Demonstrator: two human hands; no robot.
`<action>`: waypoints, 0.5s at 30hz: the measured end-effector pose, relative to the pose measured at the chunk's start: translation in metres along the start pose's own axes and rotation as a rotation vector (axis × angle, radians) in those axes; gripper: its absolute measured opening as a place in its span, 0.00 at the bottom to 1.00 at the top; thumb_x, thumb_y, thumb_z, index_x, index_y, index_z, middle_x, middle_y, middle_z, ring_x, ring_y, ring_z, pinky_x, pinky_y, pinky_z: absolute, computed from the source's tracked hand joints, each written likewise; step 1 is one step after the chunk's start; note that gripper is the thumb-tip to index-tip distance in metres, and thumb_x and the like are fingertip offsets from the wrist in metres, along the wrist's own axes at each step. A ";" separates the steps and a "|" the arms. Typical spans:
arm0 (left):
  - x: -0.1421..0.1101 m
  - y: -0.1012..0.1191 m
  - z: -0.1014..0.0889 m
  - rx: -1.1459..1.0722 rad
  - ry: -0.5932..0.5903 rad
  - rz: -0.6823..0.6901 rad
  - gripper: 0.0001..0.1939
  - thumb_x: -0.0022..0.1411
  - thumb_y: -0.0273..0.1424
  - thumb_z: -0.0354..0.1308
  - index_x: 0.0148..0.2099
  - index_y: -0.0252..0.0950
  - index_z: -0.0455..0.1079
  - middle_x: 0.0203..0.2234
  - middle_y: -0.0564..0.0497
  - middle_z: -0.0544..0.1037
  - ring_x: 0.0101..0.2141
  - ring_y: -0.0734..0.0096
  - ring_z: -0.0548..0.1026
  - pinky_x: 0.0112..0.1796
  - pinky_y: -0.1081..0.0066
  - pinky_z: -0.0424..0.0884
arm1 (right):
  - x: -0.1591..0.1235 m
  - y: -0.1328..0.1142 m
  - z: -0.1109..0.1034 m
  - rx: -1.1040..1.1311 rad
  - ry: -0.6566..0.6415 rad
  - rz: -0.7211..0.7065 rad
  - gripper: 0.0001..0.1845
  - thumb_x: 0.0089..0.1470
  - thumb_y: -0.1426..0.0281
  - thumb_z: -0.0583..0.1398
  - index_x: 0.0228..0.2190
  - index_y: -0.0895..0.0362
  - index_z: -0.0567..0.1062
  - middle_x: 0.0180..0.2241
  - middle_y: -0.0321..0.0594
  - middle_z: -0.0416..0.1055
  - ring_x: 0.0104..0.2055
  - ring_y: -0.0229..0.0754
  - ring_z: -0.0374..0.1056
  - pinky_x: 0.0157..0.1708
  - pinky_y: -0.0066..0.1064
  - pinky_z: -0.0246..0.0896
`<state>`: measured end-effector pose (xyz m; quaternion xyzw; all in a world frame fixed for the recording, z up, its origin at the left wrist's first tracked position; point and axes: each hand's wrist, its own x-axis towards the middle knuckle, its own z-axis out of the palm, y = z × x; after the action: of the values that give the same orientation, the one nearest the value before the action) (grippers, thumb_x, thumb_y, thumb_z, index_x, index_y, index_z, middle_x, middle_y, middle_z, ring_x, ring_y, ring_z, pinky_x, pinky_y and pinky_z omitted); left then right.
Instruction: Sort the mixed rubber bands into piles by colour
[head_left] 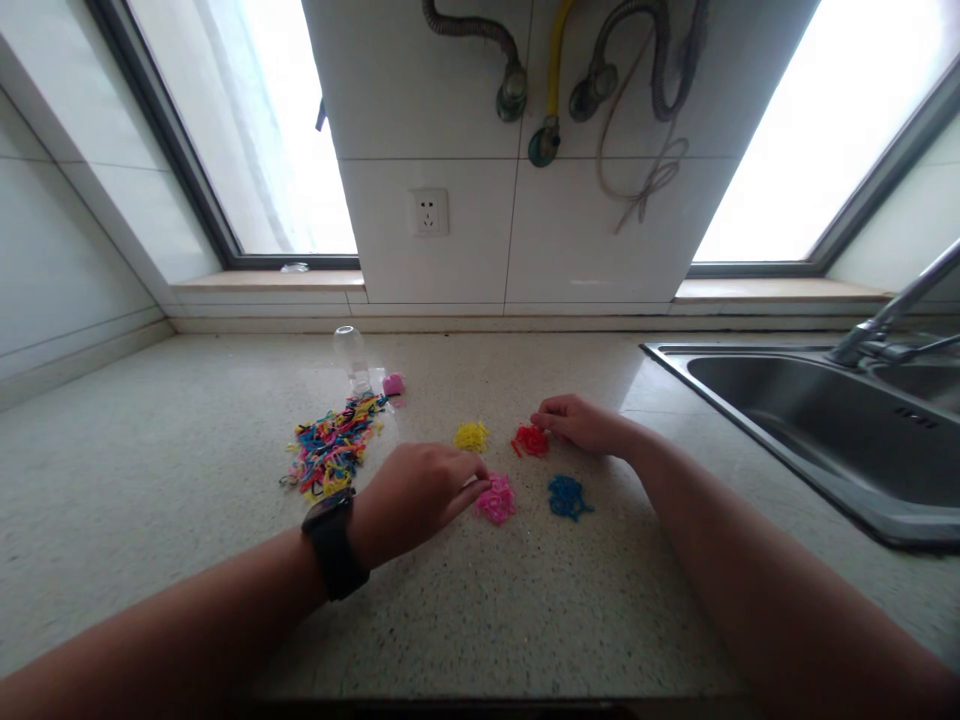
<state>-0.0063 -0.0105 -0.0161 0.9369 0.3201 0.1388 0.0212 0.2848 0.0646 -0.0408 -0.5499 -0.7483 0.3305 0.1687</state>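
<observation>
On the speckled countertop (525,620) ahead of me lie four small sorted heaps of tiny elastic bands: yellow pile (470,436), red pile (530,440), pink pile (496,499) and blue pile (568,496). The mixed heap (330,452) sits well to the left, beside a tipped clear bottle (351,358) and its pink cap (393,383).

My left hand (412,500), wristwatch (334,545) on the wrist, has its fingertips drawn together at the edge of the pink pile; whether a band is pinched I cannot tell. My right hand (581,422) rests curled against the red pile, fingers closed, contents hidden.

Assessment: the bands look featherlight, soft and stretchy, likely to tangle and cling. I judge a fingertip pinch on a single loop best; sweeping would scatter them. The sink (825,420) lies well to the right.
</observation>
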 end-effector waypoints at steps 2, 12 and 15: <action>0.001 -0.003 0.004 0.070 -0.009 0.011 0.14 0.72 0.37 0.47 0.42 0.37 0.73 0.31 0.50 0.79 0.33 0.68 0.77 0.32 0.69 0.65 | 0.000 0.002 0.000 -0.002 0.003 -0.004 0.25 0.56 0.48 0.55 0.27 0.57 0.70 0.19 0.30 0.58 0.20 0.33 0.50 0.20 0.28 0.44; 0.002 -0.006 0.008 0.193 -0.041 0.089 0.13 0.70 0.33 0.49 0.35 0.35 0.70 0.26 0.50 0.76 0.27 0.67 0.74 0.27 0.68 0.62 | 0.002 0.004 0.001 -0.004 0.001 -0.019 0.25 0.56 0.47 0.54 0.28 0.57 0.71 0.19 0.30 0.58 0.20 0.33 0.50 0.21 0.28 0.44; 0.001 -0.007 0.009 0.193 -0.039 0.108 0.12 0.69 0.34 0.50 0.34 0.36 0.69 0.26 0.51 0.76 0.27 0.68 0.73 0.27 0.68 0.62 | 0.002 0.004 0.001 -0.004 0.003 -0.012 0.25 0.56 0.48 0.54 0.28 0.57 0.70 0.18 0.30 0.58 0.20 0.33 0.50 0.21 0.28 0.45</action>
<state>-0.0071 -0.0044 -0.0256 0.9531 0.2804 0.0898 -0.0704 0.2861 0.0666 -0.0443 -0.5462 -0.7519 0.3272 0.1709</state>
